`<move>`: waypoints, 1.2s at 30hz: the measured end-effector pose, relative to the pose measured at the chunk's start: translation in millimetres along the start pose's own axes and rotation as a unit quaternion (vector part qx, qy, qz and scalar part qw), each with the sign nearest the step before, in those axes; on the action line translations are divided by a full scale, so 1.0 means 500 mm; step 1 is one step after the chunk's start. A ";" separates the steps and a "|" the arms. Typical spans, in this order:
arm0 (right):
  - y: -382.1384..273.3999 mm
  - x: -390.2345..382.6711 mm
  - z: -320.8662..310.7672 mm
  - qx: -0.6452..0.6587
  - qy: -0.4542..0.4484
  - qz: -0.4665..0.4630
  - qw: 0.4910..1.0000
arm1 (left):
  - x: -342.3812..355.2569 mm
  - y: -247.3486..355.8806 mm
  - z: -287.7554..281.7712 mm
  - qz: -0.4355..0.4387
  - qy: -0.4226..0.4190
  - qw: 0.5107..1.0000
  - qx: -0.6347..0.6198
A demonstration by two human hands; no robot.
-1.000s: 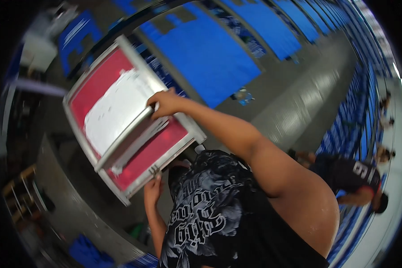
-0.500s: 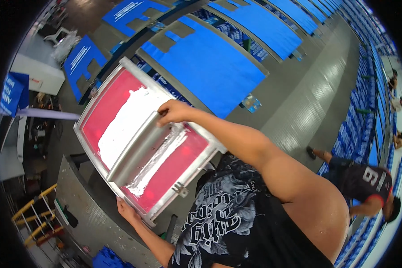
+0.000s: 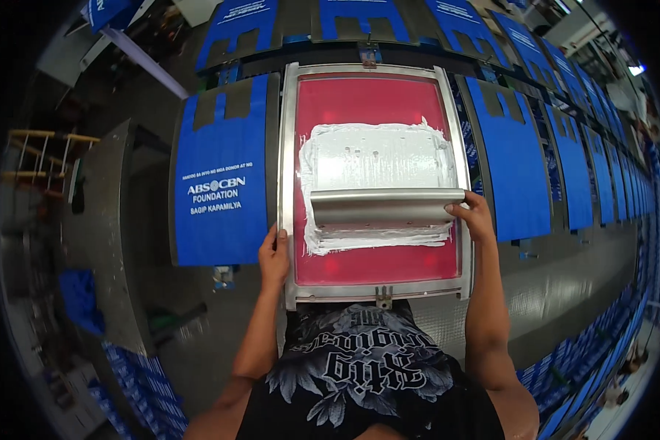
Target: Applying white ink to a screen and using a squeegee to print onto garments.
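A screen-printing frame (image 3: 287, 176) with a pale metal border and red mesh (image 3: 374, 95) lies squarely in front of me. White ink (image 3: 367, 150) is smeared over the middle of the mesh. Across the ink rests a squeegee (image 3: 381, 210) with a long metal grip. My right hand (image 3: 478, 218) is closed around the squeegee's right end, next to the frame's right rail. On the other side, my left hand (image 3: 273, 257) grips the left rail, its fingers partly hidden. Whatever lies beneath the frame cannot be seen.
Blue bag-shaped sheets lie on dark boards in rows: a printed sheet (image 3: 220, 165) to the left, a plain sheet (image 3: 510, 169) to the right. Metal clips (image 3: 383, 296) sit at the board ends. A dark worn table (image 3: 99, 242) and yellow ladder (image 3: 40, 155) stand at left.
The frame has gone from slanted at the left to straight in front of me, between blue sheets. My view has turned with it. Both hands keep their holds.
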State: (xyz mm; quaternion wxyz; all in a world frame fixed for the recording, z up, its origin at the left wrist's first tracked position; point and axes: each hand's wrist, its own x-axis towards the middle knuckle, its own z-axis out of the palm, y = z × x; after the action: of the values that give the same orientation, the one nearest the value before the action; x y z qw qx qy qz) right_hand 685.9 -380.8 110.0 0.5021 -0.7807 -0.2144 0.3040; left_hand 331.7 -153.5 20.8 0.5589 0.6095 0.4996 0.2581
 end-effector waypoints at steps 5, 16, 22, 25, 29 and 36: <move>0.028 0.041 -0.029 0.014 -0.061 -0.001 0.998 | -0.015 -0.001 0.024 -0.019 0.000 0.999 -0.029; 0.062 0.073 -0.020 -0.024 -0.061 0.014 0.998 | 0.002 -0.054 0.038 -0.038 0.039 0.997 0.054; 0.137 0.102 -0.025 0.022 -0.076 -0.012 0.997 | 0.045 -0.073 0.052 -0.020 0.012 0.998 -0.063; 0.135 0.085 -0.020 -0.007 -0.073 -0.005 0.997 | 0.046 -0.089 0.044 -0.029 0.018 0.999 -0.042; 0.130 0.080 -0.019 0.032 -0.078 -0.005 0.996 | 0.036 -0.076 0.047 -0.021 0.010 0.999 -0.045; 0.080 0.029 -0.040 -0.239 -0.114 -0.073 0.962 | -0.002 -0.019 0.044 0.210 0.066 0.906 0.362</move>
State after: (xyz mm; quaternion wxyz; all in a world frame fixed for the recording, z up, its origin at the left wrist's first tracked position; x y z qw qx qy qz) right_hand 711.4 -400.6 75.7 0.2940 -0.8206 -0.3925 0.2934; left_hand 347.5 -164.9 6.6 0.1986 0.8420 0.4553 0.2104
